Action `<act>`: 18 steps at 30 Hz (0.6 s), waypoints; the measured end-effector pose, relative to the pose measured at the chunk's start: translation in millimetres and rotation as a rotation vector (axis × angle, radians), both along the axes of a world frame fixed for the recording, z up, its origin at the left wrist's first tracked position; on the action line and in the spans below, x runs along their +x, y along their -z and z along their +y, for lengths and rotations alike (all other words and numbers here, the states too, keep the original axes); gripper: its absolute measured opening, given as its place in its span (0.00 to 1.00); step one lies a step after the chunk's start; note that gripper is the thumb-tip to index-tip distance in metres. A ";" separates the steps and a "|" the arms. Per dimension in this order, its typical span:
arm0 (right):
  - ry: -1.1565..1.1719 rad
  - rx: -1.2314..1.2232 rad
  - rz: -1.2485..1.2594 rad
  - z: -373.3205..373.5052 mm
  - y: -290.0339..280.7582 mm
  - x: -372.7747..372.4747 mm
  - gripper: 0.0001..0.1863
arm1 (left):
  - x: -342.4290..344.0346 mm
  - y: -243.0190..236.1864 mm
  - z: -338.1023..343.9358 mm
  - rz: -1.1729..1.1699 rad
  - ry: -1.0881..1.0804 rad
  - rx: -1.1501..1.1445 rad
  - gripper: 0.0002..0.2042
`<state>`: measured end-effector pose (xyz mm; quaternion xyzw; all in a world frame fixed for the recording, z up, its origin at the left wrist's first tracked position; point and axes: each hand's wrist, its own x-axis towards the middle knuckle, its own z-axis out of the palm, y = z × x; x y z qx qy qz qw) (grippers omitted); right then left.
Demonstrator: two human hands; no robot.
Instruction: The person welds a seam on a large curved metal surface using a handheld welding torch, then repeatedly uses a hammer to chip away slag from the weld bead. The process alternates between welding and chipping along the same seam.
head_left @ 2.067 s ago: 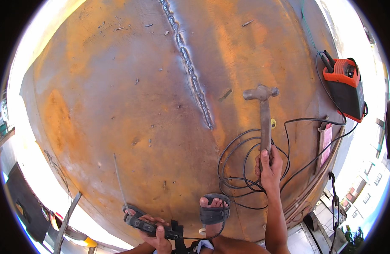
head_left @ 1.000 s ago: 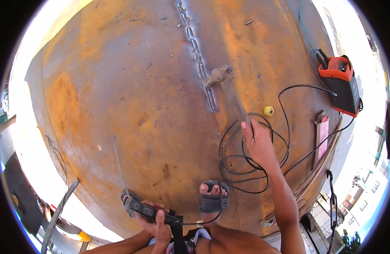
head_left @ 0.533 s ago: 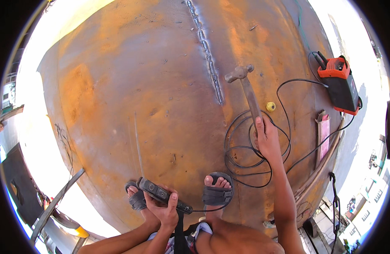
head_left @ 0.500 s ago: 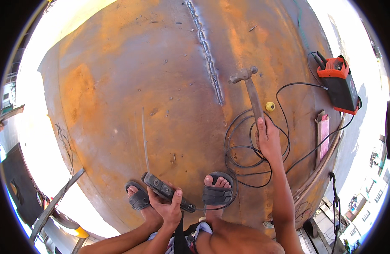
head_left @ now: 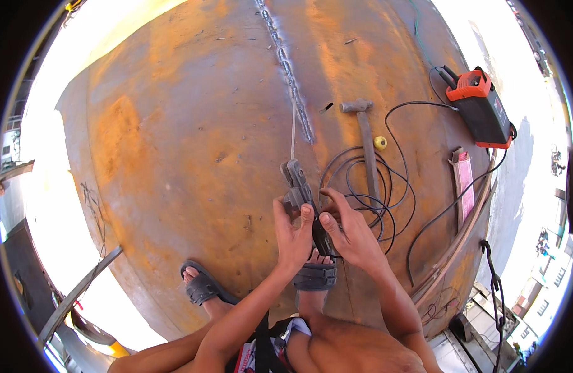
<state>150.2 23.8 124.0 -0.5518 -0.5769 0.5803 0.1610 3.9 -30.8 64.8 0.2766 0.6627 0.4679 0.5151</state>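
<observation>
My left hand [head_left: 292, 239] is wrapped round a dark welding electrode holder [head_left: 294, 174], thumb along its side. A thin welding rod [head_left: 293, 137] sticks out of its jaw, pointing up the plate; in view its tip overlaps the lower part of the weld bead [head_left: 287, 68]. Close beside the holder's handle is my right hand [head_left: 359, 239], thumb and forefinger apart; its other fingers are partly hidden. A hammer [head_left: 365, 146] lies on the rusty steel plate [head_left: 168, 155], its handle over the coiled black cable [head_left: 401, 214].
A red and black welding machine [head_left: 482, 109] stands at the right, cables running from it. Near the coil are a small yellow round object [head_left: 379, 143] and an open pink box [head_left: 463, 189]. My sandalled feet [head_left: 315, 275] are on the plate. A chain [head_left: 494, 283] hangs at lower right.
My right hand has put the hammer down on the plate and come back to the electrode holder. My left hand has carried the holder right and forward, bringing the rod toward the weld bead.
</observation>
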 end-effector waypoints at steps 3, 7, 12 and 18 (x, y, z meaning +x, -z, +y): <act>0.055 -0.053 0.003 -16.1 15.2 -21.5 0.29 | -2.0 0.4 -1.4 -0.021 0.044 -0.070 0.25; 0.130 0.201 -0.013 -24.7 28.4 -30.9 0.32 | -3.9 6.8 -5.6 0.024 0.188 -0.037 0.28; 0.082 0.386 -0.202 -20.2 62.0 -14.8 0.32 | -12.6 24.0 0.6 0.073 0.322 0.049 0.30; 0.094 0.389 -0.287 -22.7 77.2 -5.3 0.30 | -23.7 30.6 3.2 0.118 0.533 -0.085 0.33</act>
